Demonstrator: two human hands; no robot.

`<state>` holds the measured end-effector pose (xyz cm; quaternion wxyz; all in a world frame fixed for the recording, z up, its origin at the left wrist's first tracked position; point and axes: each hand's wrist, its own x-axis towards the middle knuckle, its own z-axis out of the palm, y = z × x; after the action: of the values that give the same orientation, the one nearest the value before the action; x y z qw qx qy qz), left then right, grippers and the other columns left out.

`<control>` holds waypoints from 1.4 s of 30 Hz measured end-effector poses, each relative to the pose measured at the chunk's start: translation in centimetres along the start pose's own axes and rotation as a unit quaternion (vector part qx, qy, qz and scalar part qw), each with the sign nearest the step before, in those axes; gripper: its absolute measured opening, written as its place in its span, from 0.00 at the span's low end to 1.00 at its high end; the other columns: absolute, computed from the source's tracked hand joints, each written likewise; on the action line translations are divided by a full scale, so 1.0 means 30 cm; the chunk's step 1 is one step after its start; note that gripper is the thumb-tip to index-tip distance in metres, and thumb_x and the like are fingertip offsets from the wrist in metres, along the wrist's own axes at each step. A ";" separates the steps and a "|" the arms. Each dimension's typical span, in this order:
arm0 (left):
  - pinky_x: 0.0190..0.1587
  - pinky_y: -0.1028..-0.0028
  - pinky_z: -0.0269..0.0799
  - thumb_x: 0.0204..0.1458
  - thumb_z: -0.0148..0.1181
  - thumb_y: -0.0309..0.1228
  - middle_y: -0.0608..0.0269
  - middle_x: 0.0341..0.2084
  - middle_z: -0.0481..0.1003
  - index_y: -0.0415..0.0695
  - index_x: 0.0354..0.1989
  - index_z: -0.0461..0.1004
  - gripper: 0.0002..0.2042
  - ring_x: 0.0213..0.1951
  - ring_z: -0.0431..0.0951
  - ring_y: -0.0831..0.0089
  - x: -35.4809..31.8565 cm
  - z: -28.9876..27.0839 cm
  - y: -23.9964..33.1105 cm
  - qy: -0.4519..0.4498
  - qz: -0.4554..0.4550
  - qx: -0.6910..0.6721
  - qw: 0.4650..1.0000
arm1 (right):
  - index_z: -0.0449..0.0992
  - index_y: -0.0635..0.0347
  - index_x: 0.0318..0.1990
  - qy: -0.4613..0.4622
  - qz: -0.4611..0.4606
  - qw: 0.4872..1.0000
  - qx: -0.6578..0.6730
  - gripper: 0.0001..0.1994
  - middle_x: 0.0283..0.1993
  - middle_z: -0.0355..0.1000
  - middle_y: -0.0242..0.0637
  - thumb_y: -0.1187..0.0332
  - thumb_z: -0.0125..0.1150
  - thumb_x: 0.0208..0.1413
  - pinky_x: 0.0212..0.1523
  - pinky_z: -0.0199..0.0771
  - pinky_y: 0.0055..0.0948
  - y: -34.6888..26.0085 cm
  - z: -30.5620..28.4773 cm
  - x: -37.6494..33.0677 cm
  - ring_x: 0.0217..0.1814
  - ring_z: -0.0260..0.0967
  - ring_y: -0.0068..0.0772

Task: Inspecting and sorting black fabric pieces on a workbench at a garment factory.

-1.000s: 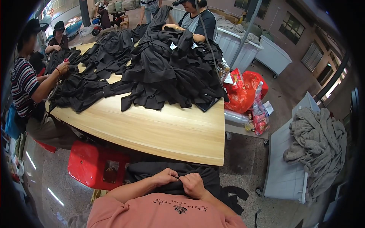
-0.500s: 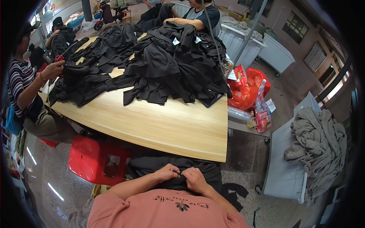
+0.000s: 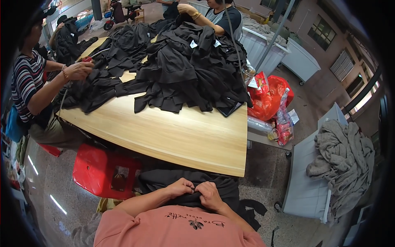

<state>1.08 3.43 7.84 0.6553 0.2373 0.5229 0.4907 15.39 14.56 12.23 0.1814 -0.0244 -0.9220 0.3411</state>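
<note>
A dark garment (image 3: 193,187) is held in the lap, below the surface (image 3: 173,136); the fingers of left hand (image 3: 180,188) and right hand (image 3: 209,194) pinch one spot. Likely a close inspection or trimming step; a steady pinch is called for next.

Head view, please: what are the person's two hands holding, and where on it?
Both the left hand and right hand pinch a bunched fold of the dark garment on the lap.

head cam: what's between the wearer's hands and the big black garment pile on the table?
In the head view, a bare stretch of the wooden table separates the black garment pile from the left hand and right hand, which pinch a dark garment.
</note>
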 end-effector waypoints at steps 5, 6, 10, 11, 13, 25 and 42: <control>0.28 0.84 0.62 0.39 0.54 0.22 0.69 0.17 0.71 0.38 0.22 0.74 0.02 0.22 0.67 0.84 -0.004 0.011 0.015 0.025 0.018 0.000 1.000 | 0.68 0.58 0.29 0.047 -0.080 0.995 -0.044 0.13 0.28 0.66 0.33 0.81 0.51 0.29 0.38 0.57 0.33 -0.018 0.017 0.007 0.33 0.64 0.35; 0.28 0.84 0.62 0.39 0.54 0.22 0.69 0.17 0.71 0.38 0.22 0.74 0.02 0.22 0.67 0.84 -0.002 0.009 0.013 0.024 0.018 -0.001 1.000 | 0.68 0.58 0.29 0.052 -0.084 0.992 -0.073 0.13 0.27 0.66 0.32 0.80 0.51 0.30 0.38 0.56 0.32 -0.022 0.020 0.011 0.32 0.64 0.34; 0.28 0.85 0.62 0.41 0.54 0.22 0.69 0.18 0.72 0.38 0.22 0.73 0.02 0.23 0.67 0.84 0.008 -0.001 -0.004 0.052 0.008 -0.031 0.998 | 0.68 0.58 0.27 0.092 -0.095 0.982 -0.133 0.10 0.26 0.65 0.31 0.78 0.52 0.31 0.38 0.56 0.33 -0.023 0.042 0.013 0.30 0.64 0.31; 0.29 0.85 0.62 0.42 0.54 0.22 0.69 0.18 0.72 0.38 0.22 0.73 0.03 0.23 0.67 0.84 0.008 -0.001 -0.006 0.051 0.009 -0.038 0.998 | 0.68 0.58 0.27 0.091 -0.095 0.982 -0.132 0.10 0.26 0.65 0.31 0.78 0.52 0.31 0.38 0.56 0.33 -0.023 0.043 0.011 0.30 0.64 0.31; 0.29 0.85 0.62 0.42 0.54 0.22 0.69 0.18 0.72 0.37 0.22 0.73 0.03 0.23 0.67 0.84 0.002 0.004 -0.002 0.059 0.022 -0.046 0.997 | 0.67 0.57 0.25 0.078 -0.073 0.981 -0.163 0.06 0.24 0.63 0.32 0.76 0.52 0.35 0.40 0.57 0.35 -0.024 0.044 0.009 0.30 0.63 0.31; 0.29 0.85 0.64 0.43 0.57 0.20 0.69 0.21 0.73 0.36 0.27 0.74 0.03 0.26 0.68 0.85 -0.015 0.007 -0.040 0.052 0.091 -0.024 0.994 | 0.70 0.58 0.26 0.048 -0.010 0.998 -0.043 0.11 0.26 0.65 0.33 0.80 0.51 0.28 0.41 0.56 0.34 0.000 0.038 0.001 0.34 0.64 0.35; 0.29 0.84 0.64 0.42 0.57 0.20 0.70 0.21 0.73 0.37 0.25 0.73 0.02 0.26 0.67 0.86 -0.018 0.019 -0.031 0.149 0.179 0.031 0.972 | 0.70 0.61 0.28 -0.007 0.173 0.980 0.102 0.09 0.28 0.69 0.46 0.78 0.48 0.34 0.33 0.65 0.40 0.031 0.040 0.053 0.32 0.67 0.49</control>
<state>2.00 2.70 7.51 0.4640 0.2716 0.5791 0.6129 13.41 14.80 11.28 0.1149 -0.1630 -0.8654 0.4596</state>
